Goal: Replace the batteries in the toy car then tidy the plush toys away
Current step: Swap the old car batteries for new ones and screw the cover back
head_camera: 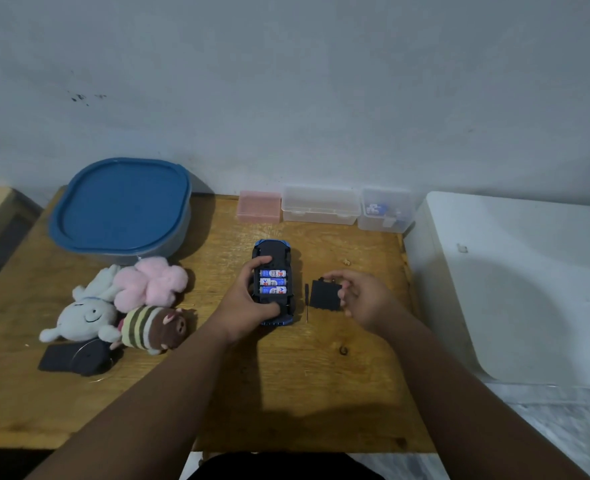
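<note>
Reaching in from the bottom edge, both bare forearms, over a wooden table (286,393). Left hand (243,303) clamped on the toy car (273,249) — thumb across the near end, fingers hooked over the far part. Right hand (362,299) just beside, fingers curled round the right edge of the black battery cover (323,296); hard to tell whether lifted or flat on the wood.

Now by size. Off the table's right side, a big white rounded unit (511,271). Back left, a grey tub with blue lid (122,206), lid on. In front of it the plush toys, bunched and touching — white bunny (85,313), pink fluffy one (151,282), striped brown one (151,325). Just nearer, against the bunny, a flat black pouch (75,356). Along the wall, three small boxes in a row: pink box (259,206), clear box (319,204), second clear box (385,211) with blue-and-white bits inside. Mid-table, car on its roof, underside up, compartment open. Between car and cover, a thin black screwdriver (306,303), flat on the wood. Smallest last: three blue-and-white batteries (272,282), side by side in the compartment.
</note>
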